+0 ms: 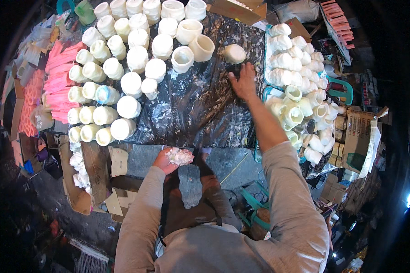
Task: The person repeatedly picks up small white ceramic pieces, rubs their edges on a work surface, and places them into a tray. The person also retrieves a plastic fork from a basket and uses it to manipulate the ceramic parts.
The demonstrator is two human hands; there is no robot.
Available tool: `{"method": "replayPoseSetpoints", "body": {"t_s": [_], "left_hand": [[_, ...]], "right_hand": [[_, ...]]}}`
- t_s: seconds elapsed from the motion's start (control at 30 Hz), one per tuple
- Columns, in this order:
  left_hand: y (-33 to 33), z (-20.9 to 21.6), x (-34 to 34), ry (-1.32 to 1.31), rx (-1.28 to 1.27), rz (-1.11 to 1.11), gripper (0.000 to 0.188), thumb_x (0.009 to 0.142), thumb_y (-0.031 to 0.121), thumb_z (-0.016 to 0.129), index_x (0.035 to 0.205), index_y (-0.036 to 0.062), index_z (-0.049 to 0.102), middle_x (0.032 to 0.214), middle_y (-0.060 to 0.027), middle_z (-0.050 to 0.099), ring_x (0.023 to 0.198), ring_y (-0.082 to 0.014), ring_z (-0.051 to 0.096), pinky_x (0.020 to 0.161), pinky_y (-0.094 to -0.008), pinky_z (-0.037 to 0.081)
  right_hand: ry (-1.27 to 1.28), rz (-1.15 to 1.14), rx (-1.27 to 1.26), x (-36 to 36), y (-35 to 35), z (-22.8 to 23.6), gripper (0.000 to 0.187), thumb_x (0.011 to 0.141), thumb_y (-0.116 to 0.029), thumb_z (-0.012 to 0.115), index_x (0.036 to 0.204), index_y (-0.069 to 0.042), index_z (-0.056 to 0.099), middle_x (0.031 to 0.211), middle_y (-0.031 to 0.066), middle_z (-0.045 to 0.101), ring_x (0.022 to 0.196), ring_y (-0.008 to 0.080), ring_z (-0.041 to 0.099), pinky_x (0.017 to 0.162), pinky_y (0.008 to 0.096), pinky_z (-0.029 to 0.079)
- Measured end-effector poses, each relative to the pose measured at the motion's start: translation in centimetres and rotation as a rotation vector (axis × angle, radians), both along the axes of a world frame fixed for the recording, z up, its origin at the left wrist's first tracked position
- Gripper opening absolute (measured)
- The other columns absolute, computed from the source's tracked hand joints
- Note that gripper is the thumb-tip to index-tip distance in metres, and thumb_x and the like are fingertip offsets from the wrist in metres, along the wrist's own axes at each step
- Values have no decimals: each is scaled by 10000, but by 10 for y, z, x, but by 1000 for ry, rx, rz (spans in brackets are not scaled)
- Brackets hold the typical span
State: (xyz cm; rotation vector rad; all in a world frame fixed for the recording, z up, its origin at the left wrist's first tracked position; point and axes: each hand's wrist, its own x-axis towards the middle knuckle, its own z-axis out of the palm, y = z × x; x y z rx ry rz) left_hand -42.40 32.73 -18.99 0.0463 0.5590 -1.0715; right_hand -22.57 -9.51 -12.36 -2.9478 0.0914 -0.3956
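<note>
My right hand lies on the black plastic table cover, thumb and fingers apart. Just beyond its fingertips stands a squat cream wax-like piece; whether they touch it I cannot tell. Off the near edge of the table, my left hand is cupped around a heap of crumbly white scraps. Cream cylindrical pieces stand in rows on the left part of the table, several with wicks, like candles. Two hollow cups sit close to the middle.
White rounded pieces and hollow cream cups crowd trays along the right side. Pink sticks are piled at the left. Cardboard boxes stand at the right, and a box of white lumps is below the table's left corner.
</note>
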Motion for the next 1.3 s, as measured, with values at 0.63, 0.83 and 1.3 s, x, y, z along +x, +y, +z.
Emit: {"method": "replayPoseSetpoints", "body": {"t_s": [0.63, 0.83, 1.3], "left_hand": [[-14, -20, -13, -255, 326, 86, 444, 988, 214, 404, 1225, -101, 606, 1280, -323, 643, 1208, -518, 612, 1104, -651, 445], [-2, -21, -9, -38, 73, 252, 414, 1009, 265, 403, 1149, -23, 665, 1191, -263, 698, 1126, -448, 673, 1063, -631, 482], [15, -16, -1, -138, 366, 102, 316, 1002, 259, 492, 1194, 82, 668, 1173, -113, 725, 1053, -294, 715, 905, -477, 593]], "right_hand": [[162, 480, 130, -38, 165, 22, 928, 1008, -609, 473, 1526, 145, 320, 1614, 337, 300, 1552, 461, 201, 1287, 536, 113], [407, 1055, 392, -139, 195, 45, 873, 940, -524, 639, 1486, 114, 399, 1571, 304, 387, 1528, 440, 285, 1279, 518, 187], [53, 867, 482, -152, 256, 39, 468, 906, -218, 666, 1257, 89, 631, 1342, 253, 609, 1378, 423, 506, 1187, 506, 385]]}}
